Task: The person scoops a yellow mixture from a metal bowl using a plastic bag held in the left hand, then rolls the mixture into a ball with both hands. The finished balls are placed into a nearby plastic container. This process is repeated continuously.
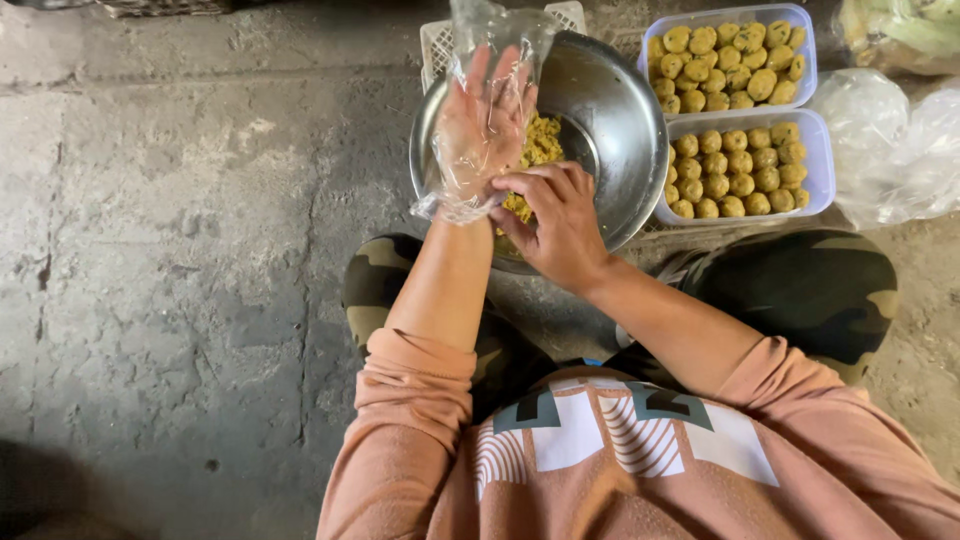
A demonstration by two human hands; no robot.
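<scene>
Floor: bare, cracked concrete floor (pixel 180 260) fills the left of the view; the person sits low on it, knees in camouflage trousers (pixel 380 280) spread to either side so the work sits between them.
Left hand: the left hand (pixel 483 125) is raised flat, palm up, fingers straight and spread, inside a thin clear plastic glove (pixel 490 40); it grips nothing. The glove's loose tip stands above the fingertips, so it looks only partly seated.
Right hand: the right hand (pixel 555 220) is bare and pinches the glove's cuff at the left wrist, thumb and fingers closed on the film, apparently drawing it down over the hand.
Bowl: a round steel bowl (pixel 625 120) sits just ahead of the knees, directly under both hands, within easy reach.
Mixture: yellow crumbly mixture (pixel 543 140) lies in the bowl, partly hidden behind the hands.
Crate: a white slotted crate (pixel 438 40) shows behind the bowl, which seems to rest on it.
Tubs: two clear rectangular tubs (pixel 815 160), just right of the bowl, one behind the other, are packed with rows of yellow-brown balls (pixel 735 165).
Bags: crumpled clear plastic bags (pixel 890 140) lie at the far right.
</scene>
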